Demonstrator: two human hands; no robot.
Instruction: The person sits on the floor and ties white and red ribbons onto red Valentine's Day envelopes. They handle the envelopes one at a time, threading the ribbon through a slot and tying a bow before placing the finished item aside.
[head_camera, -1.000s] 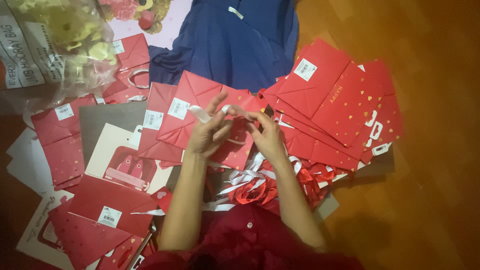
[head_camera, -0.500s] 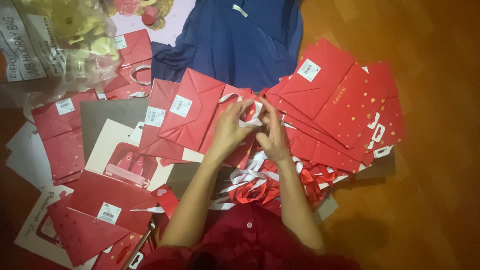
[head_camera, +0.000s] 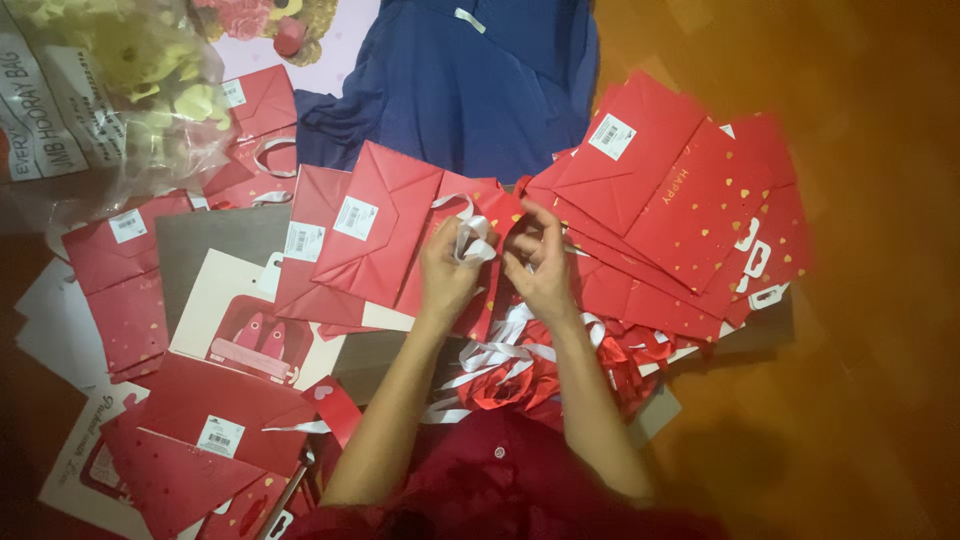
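Both hands meet over the middle of the wooden floor (head_camera: 860, 300); the left hand (head_camera: 447, 268) pinches a white ribbon handle (head_camera: 470, 238), the right hand (head_camera: 540, 262) curls narrowly beside it, touching the same ribbon. Flat red gift bags (head_camera: 660, 200) fan out right of the hands; a blue garment (head_camera: 470, 80) lies beyond

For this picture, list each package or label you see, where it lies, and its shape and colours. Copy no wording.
Flat red gift bags: fanned right of the hands, gold hearts.
White barcode label: rectangular, on the top right bag.
Folded red bag: left of the left hand, white label.
Clear plastic sack: top left, yellow items inside.
Cream card: lower left, red picture.
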